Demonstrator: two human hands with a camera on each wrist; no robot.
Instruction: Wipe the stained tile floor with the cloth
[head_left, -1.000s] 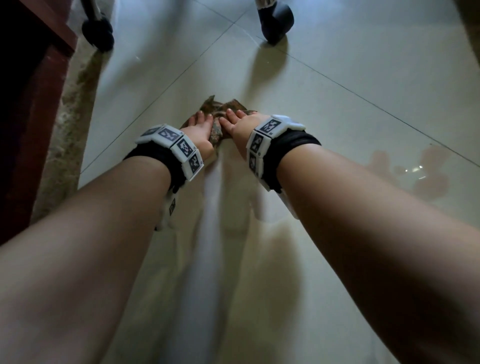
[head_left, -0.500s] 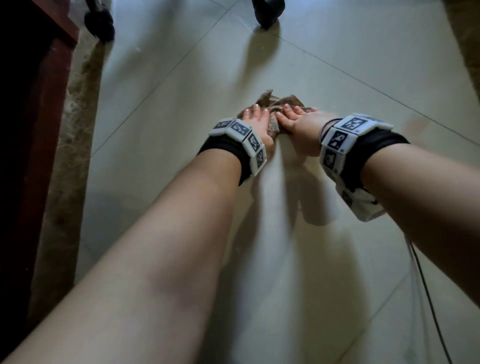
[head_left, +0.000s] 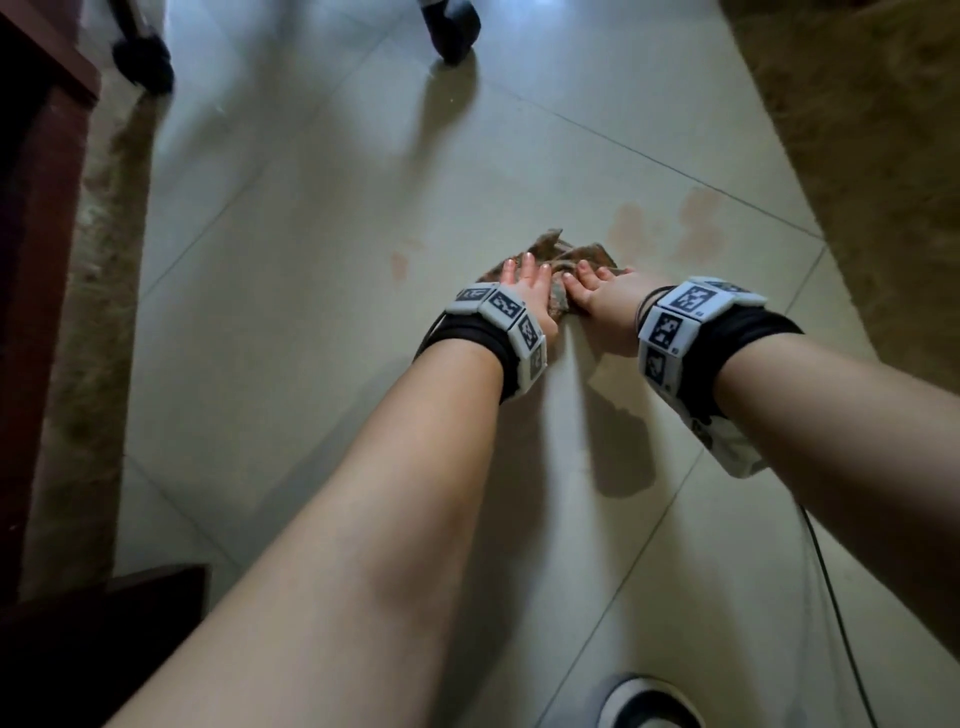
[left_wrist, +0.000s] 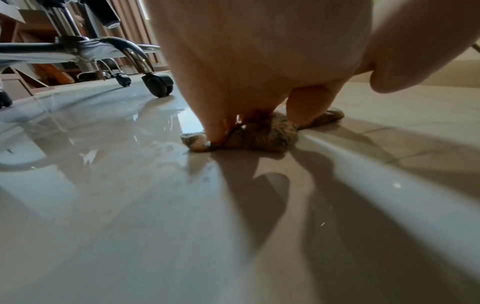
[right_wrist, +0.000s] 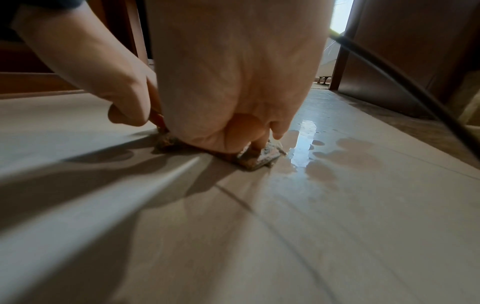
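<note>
A crumpled brown cloth (head_left: 582, 257) lies on the pale tile floor (head_left: 311, 364). My left hand (head_left: 524, 283) and right hand (head_left: 608, 299) sit side by side on it, fingers stretched forward and pressing it down. A reddish-brown stain (head_left: 696, 228) spreads just right of and beyond the cloth, and a small spot (head_left: 399, 264) lies to its left. In the left wrist view my fingertips (left_wrist: 215, 133) push the cloth (left_wrist: 262, 133) into the floor. The right wrist view shows the cloth (right_wrist: 262, 156) at the edge of the wet stain (right_wrist: 345, 156).
Black chair castors (head_left: 452, 26) (head_left: 143, 57) stand ahead. Dark wooden furniture (head_left: 31, 208) and a rug strip (head_left: 104, 260) run along the left. A brown rug (head_left: 883, 156) covers the right. A shoe (head_left: 644, 701) and a thin cable (head_left: 831, 597) are near me.
Both hands have slid the cloth to the right across the floor, from well left of the stain to its edge. They still press side by side.
</note>
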